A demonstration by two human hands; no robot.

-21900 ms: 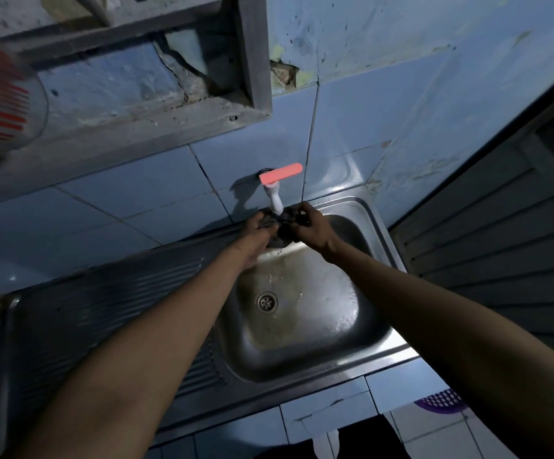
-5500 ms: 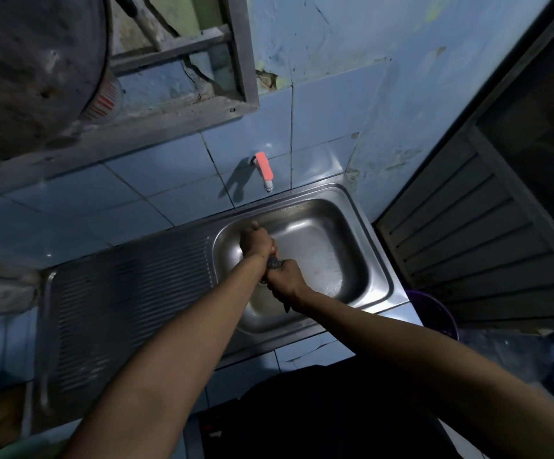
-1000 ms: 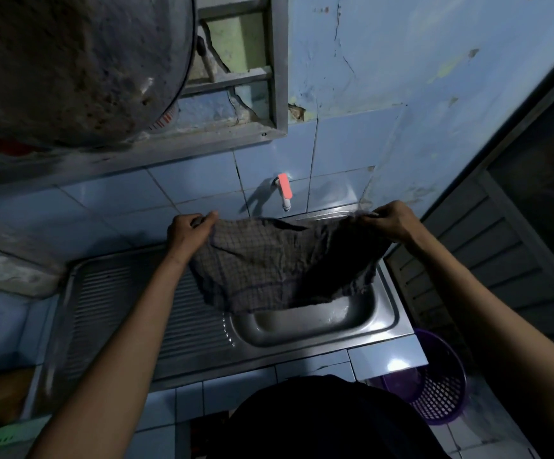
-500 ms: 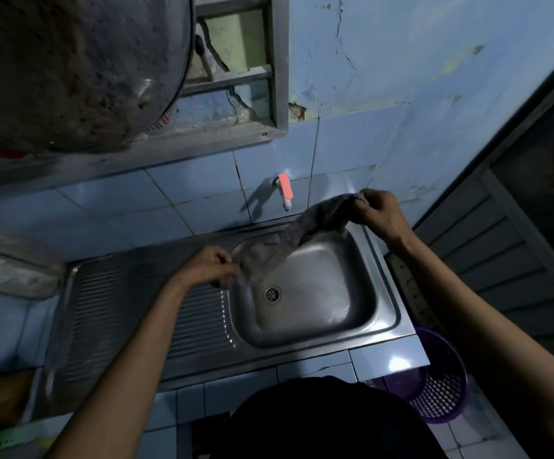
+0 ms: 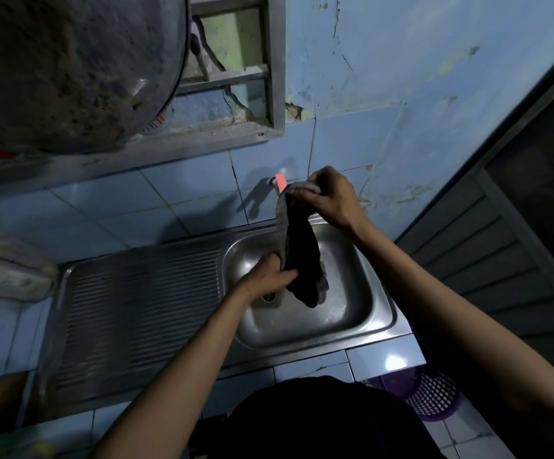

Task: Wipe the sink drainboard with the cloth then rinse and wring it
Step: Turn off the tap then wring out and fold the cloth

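A dark checked cloth (image 5: pixel 298 246) hangs bunched and vertical over the steel sink basin (image 5: pixel 355 313). My right hand (image 5: pixel 330 198) grips its top end, up near the pink tap (image 5: pixel 280 182) on the wall. My left hand (image 5: pixel 270 274) is closed around the cloth's lower part, just above the drain. The loose tail of the cloth dangles below my left hand. The ribbed drainboard (image 5: pixel 136 313) lies to the left of the basin, with nothing on it.
A large dirty metal pan (image 5: pixel 70 67) hangs overhead at the upper left. Behind it is a grey window frame (image 5: pixel 277 67). A purple mesh basket (image 5: pixel 431 394) stands on the floor at the lower right. A dark slatted door (image 5: pixel 487 266) is on the right.
The cloth, spread wide a second ago, is now gathered into a hanging bunch. My left hand moved right and down over the basin; my right hand moved slightly left toward the tap.
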